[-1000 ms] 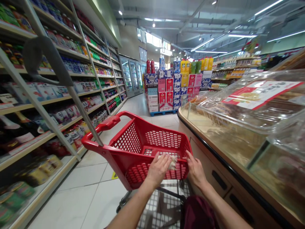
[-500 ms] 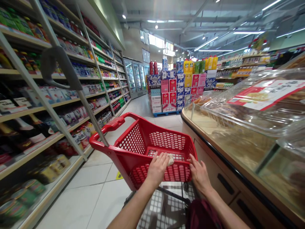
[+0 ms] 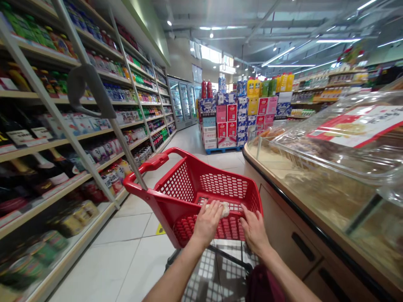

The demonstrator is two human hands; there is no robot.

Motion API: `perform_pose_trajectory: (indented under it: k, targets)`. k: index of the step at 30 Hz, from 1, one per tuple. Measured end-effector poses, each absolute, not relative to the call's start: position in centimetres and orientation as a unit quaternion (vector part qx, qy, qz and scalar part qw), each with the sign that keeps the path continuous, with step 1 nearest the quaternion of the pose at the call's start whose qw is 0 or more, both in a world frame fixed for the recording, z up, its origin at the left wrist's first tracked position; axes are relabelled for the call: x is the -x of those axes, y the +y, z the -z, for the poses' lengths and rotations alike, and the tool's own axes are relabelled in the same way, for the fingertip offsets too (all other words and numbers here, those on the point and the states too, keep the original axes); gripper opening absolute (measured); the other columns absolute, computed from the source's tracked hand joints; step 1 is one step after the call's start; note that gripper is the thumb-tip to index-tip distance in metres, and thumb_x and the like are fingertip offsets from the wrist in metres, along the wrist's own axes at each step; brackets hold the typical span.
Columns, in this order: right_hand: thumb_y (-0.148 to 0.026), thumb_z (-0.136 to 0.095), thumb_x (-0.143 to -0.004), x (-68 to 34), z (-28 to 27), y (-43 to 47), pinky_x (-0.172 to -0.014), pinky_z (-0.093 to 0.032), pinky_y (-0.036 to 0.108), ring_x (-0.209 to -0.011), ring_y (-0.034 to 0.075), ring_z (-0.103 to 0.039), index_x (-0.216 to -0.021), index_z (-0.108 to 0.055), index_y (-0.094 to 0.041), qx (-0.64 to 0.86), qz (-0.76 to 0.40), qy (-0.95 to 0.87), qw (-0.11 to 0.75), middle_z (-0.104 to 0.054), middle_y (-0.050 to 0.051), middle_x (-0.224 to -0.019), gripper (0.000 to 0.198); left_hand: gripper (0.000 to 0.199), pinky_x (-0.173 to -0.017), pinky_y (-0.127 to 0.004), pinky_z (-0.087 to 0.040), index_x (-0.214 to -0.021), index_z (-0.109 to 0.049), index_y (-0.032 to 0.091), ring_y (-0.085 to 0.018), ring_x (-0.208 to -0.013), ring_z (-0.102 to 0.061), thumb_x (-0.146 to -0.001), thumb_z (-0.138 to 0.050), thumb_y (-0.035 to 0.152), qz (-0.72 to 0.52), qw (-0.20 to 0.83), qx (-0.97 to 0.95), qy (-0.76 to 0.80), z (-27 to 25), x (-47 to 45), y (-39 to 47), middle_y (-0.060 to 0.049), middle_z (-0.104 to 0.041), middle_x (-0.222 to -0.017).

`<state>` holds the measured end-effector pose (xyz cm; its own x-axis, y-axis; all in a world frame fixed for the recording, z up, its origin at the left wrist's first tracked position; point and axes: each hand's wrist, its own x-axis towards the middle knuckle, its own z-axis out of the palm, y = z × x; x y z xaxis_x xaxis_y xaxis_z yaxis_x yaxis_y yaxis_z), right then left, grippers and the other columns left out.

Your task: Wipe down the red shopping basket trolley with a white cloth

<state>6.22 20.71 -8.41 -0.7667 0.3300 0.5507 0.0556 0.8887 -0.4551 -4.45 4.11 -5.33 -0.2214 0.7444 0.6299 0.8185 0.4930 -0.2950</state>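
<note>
1. supermarket aisle (image 3: 113, 260): drink shelves (image 3: 37, 149) line the left side, stacked boxes (image 3: 226, 126) stand ahead.
2. wooden counter (image 3: 277, 214) (clear trays (image 3: 352, 136) on top) blocks the right.
3. red cart (image 3: 176, 203) before the person: long axis crosswise, handle (image 3: 151, 165) end left.
4. left hand (image 3: 208, 224) lies palm-down at its near rim, fingers together, grip hidden; right hand (image 3: 255, 231) beside it, fingers loosely spread.
5. white cloth (image 3: 225, 209) pokes from under the left fingers.
</note>
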Motion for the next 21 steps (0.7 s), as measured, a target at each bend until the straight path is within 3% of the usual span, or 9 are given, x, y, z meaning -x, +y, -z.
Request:
perform_pose_trajectory:
  k: [5,13,21]
  targets:
    - [-0.032,-0.027,-0.088,-6.2,8.6,20.4,-0.099,-0.022,0.050,-0.100,0.019,-0.052,-0.129,-0.035,-0.019,0.109,-0.214,-0.911,0.335,-0.060,0.008,-0.107,0.044,0.041,-0.107,-0.046,-0.008,-0.115,-0.050,0.018,-0.018,-0.112,-0.049,-0.082,-0.029,0.005,0.050,0.391,0.393,-0.831,2.8,8.5,-2.9,-0.007,-0.055,-0.120]
    - [-0.029,-0.028,-0.088,-5.5,9.1,20.4,-0.096,-0.026,0.046,-0.096,0.018,-0.054,-0.124,-0.042,-0.019,0.086,-0.218,-0.905,0.356,-0.061,0.007,-0.105,0.040,0.038,-0.108,-0.040,-0.013,-0.118,-0.047,0.020,-0.015,-0.116,-0.045,-0.083,-0.035,0.011,0.063,0.358,0.467,-0.806,5.7,5.5,2.9,-0.004,-0.053,-0.123]
    - [-0.029,-0.031,-0.086,-5.8,9.3,21.1,-0.087,-0.032,0.040,-0.091,0.018,-0.055,-0.117,-0.048,-0.020,0.067,-0.233,-0.895,0.375,-0.063,0.006,-0.099,0.036,0.042,-0.104,-0.051,-0.010,-0.116,-0.050,0.016,-0.022,-0.110,-0.050,-0.080,-0.031,0.006,0.039,0.414,0.334,-0.846,1.2,11.3,-7.0,-0.012,-0.054,-0.120]
